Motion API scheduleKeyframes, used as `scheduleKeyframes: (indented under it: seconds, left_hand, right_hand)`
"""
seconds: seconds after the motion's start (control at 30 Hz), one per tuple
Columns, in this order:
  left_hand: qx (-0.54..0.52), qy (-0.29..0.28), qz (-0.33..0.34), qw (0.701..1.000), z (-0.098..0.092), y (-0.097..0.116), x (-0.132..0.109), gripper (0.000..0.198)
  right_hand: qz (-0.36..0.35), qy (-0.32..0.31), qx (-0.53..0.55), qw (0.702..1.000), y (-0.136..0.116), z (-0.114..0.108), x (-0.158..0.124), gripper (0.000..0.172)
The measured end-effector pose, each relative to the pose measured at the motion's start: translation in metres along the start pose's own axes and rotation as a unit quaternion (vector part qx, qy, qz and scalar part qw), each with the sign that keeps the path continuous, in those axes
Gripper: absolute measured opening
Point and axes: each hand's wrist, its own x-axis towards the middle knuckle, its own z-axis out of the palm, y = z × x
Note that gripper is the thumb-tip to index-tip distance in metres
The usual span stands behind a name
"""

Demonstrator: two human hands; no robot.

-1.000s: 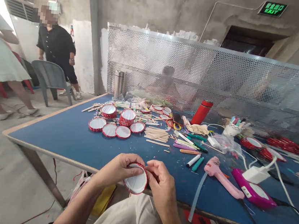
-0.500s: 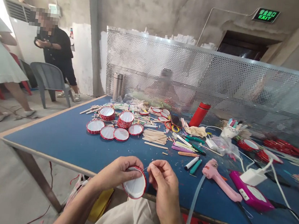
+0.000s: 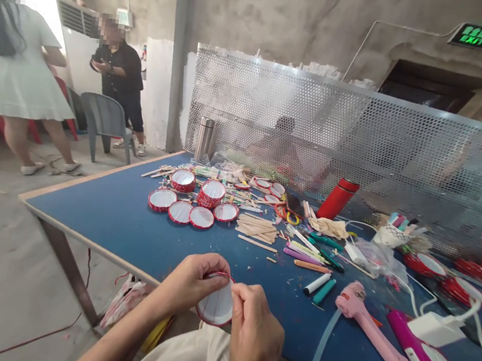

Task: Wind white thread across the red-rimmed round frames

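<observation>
My left hand (image 3: 193,285) is closed on a round white disc (image 3: 215,309) with a red rim, thumb across its face and fingers behind. Thin lines run over the white face. At the disc's right edge, my right hand (image 3: 255,329) is pinched on a thin thread; its fingertips meet the rim and the thread's end is hidden. Both hands are above my lap at the front edge of the blue table (image 3: 100,219). Similar red-rimmed discs (image 3: 202,217) lie on the table beyond, some of them stacked (image 3: 212,193).
Wooden sticks (image 3: 257,228) and several markers (image 3: 316,284) lie mid-table. To the right are a pink glue gun (image 3: 375,326), a magenta power strip (image 3: 425,355) and cables. A red bottle (image 3: 338,198) and a steel flask (image 3: 204,139) stand before a perforated metal screen (image 3: 242,98). Two people stand at left.
My right hand has come from just right of the disc to its rim, turning its back upward. The disc stays in my left hand. The whole view has swung to the left.
</observation>
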Motion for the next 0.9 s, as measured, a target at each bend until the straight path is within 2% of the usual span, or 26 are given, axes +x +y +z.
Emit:
scheduleKeyframes:
  seconds: [0.27, 0.43, 0.57, 0.7, 0.9]
  left_hand:
    - [0.007, 0.027, -0.027, 0.999, 0.004, -0.003, 0.0, 0.013]
    - [0.013, 0.034, -0.029, 0.999, 0.004, -0.002, 0.0, 0.013]
    - [0.025, 0.036, -0.033, 0.998, 0.004, 0.0, -0.001, 0.014]
    - [0.042, 0.033, -0.035, 0.998, 0.003, 0.001, -0.001, 0.015]
    - [0.019, 0.018, -0.033, 0.999, 0.001, -0.001, 0.001, 0.016]
  right_hand:
    - [0.074, 0.021, -0.006, 0.997, -0.004, -0.001, -0.019, 0.024]
    - [0.13, -0.021, -0.004, 0.991, -0.014, -0.01, -0.025, 0.024]
    - [0.167, -0.032, -0.026, 0.985, -0.018, -0.014, -0.026, 0.032]
    - [0.227, -0.063, 0.002, 0.972, -0.016, -0.015, -0.029, 0.04]
    - [0.293, -0.07, 0.005, 0.954, -0.015, -0.016, -0.034, 0.047]
